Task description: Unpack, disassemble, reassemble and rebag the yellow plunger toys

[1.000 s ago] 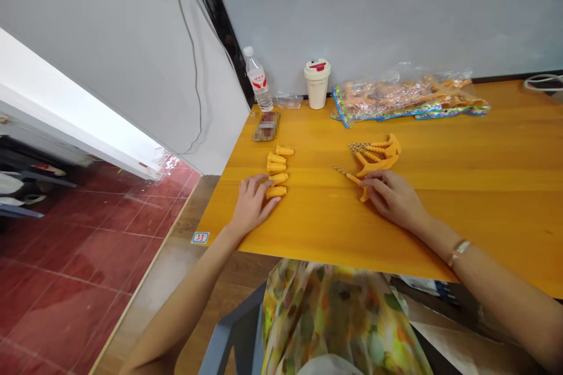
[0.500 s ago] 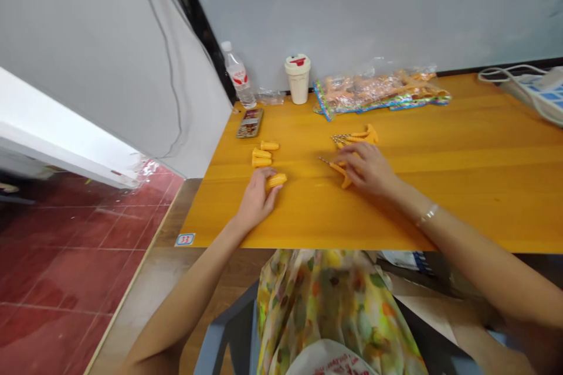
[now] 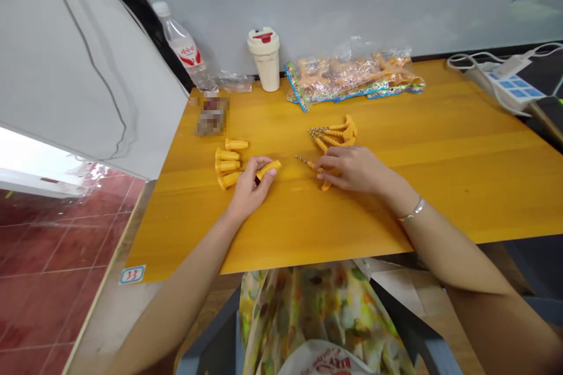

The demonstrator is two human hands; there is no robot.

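My left hand (image 3: 251, 187) pinches a yellow ribbed plastic sleeve (image 3: 269, 169) between thumb and fingers, just above the tabletop. Beside it on the left lie several similar yellow sleeves (image 3: 229, 165), one of them partly behind the hand. My right hand (image 3: 352, 169) has its fingers closed over a yellow T-handled tool with a spiral metal tip (image 3: 311, 163). The tip points left toward the sleeve, with a gap between them. Just beyond the right hand, several more T-handled tools (image 3: 336, 132) lie in a fan, tips to the left.
Along the back of the wooden table (image 3: 417, 187) stand a water bottle (image 3: 187, 53) and a lidded cup (image 3: 266, 61). Clear plastic packs (image 3: 352, 76) lie right of the cup. A blurred flat item (image 3: 212, 116) sits at left, and a white power strip with cables (image 3: 512, 87) at far right.
The camera view has shifted, so the table's things appear further left. My left hand has brought a sleeve away from the others, toward the right hand. My right hand has closed over the T-handled tool.
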